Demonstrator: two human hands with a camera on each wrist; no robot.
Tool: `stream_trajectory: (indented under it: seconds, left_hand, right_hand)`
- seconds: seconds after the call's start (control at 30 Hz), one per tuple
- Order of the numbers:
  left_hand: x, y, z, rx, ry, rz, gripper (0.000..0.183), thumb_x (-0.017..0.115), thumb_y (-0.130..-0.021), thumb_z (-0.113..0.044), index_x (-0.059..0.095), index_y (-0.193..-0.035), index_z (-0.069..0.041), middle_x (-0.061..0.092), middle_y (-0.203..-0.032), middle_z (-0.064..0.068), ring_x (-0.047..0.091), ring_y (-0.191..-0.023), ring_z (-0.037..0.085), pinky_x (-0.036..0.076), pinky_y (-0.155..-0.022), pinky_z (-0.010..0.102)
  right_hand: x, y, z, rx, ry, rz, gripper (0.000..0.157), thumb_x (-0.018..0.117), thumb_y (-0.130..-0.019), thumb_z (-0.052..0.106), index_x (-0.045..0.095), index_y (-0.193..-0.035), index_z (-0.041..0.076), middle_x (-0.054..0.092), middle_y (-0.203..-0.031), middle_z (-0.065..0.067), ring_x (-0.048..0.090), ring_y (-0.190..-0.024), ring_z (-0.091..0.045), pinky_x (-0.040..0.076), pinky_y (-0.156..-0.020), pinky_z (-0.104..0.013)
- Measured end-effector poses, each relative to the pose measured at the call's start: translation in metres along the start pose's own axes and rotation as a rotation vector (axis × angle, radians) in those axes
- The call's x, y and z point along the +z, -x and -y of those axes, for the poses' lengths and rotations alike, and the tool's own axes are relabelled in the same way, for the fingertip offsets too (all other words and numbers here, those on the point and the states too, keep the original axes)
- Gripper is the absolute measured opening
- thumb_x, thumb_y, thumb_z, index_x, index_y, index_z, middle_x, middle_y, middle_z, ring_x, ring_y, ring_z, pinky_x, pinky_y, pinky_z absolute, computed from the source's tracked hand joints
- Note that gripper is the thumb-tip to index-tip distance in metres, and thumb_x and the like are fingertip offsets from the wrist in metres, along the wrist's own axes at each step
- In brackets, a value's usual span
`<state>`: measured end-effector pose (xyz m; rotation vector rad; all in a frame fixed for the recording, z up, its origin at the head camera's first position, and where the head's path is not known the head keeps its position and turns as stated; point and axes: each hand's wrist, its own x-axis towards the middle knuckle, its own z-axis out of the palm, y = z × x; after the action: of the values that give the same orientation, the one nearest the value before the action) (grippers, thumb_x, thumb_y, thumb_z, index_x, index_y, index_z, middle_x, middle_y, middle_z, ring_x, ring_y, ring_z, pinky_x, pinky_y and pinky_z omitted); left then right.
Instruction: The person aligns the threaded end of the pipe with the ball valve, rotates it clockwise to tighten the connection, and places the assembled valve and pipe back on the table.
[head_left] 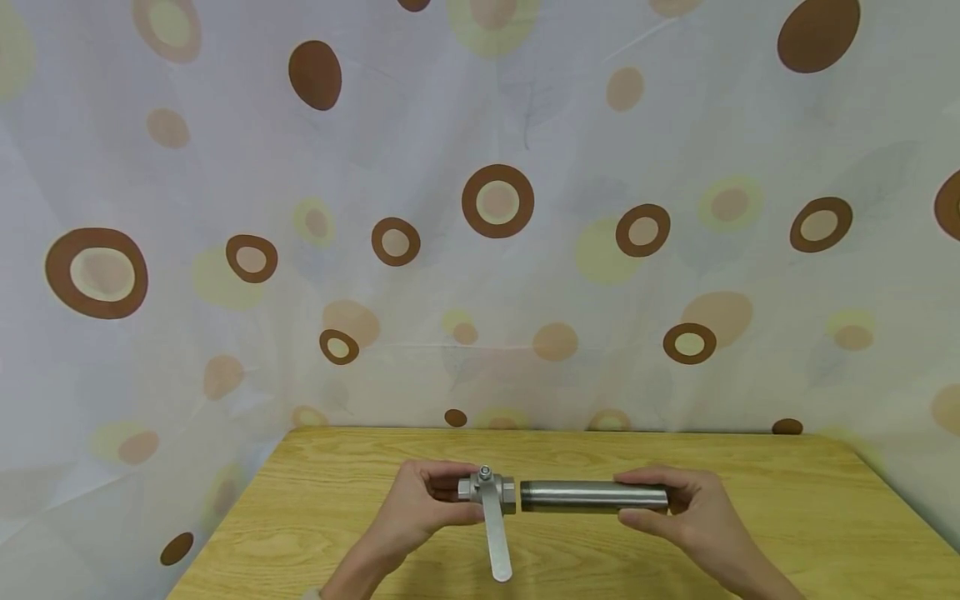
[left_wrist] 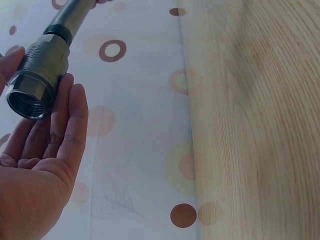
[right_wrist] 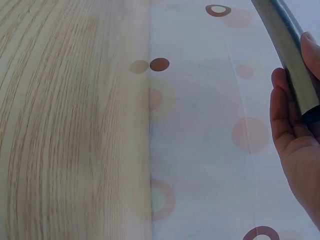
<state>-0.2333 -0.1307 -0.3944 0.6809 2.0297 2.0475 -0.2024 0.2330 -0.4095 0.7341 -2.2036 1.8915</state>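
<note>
My left hand (head_left: 417,506) grips a metal ball valve (head_left: 507,493) between thumb and fingers. The valve's long flat lever (head_left: 495,537) points down toward me. In the left wrist view the valve body (left_wrist: 42,62) shows an open threaded socket facing the wrist. With thumb and fingers, my right hand (head_left: 693,521) holds a steel pipe (head_left: 577,495) level near its right end. The pipe's dark threaded left end stands right at the valve's right opening, in line with it. Seen from the right wrist, the pipe (right_wrist: 287,55) lies between thumb and fingers, its plain end toward the palm.
A wooden table (head_left: 322,475) lies below both hands. Behind it and at the sides hangs a pale curtain (head_left: 427,317) printed with brown, yellow and pink dots and rings, reaching down to the table's back edge.
</note>
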Motion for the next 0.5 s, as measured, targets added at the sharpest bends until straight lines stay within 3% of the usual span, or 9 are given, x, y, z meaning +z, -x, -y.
stream_trajectory:
  seconds: [0.5]
  left_hand:
    - [0.0013,-0.0012,0.001,-0.016,0.008,0.002,0.045,0.088,-0.084,-0.004,0.073,-0.126,0.007,0.077,-0.111,0.016,0.076,-0.098,0.025,0.063,-0.083,0.036]
  right_hand:
    - [0.0013,-0.0021,-0.0023,-0.023,-0.022,0.032,0.036,0.075,-0.091,-0.009,0.076,-0.126,0.001,0.076,-0.117,-0.001,0.073,-0.096,-0.017,0.063,-0.074,-0.032]
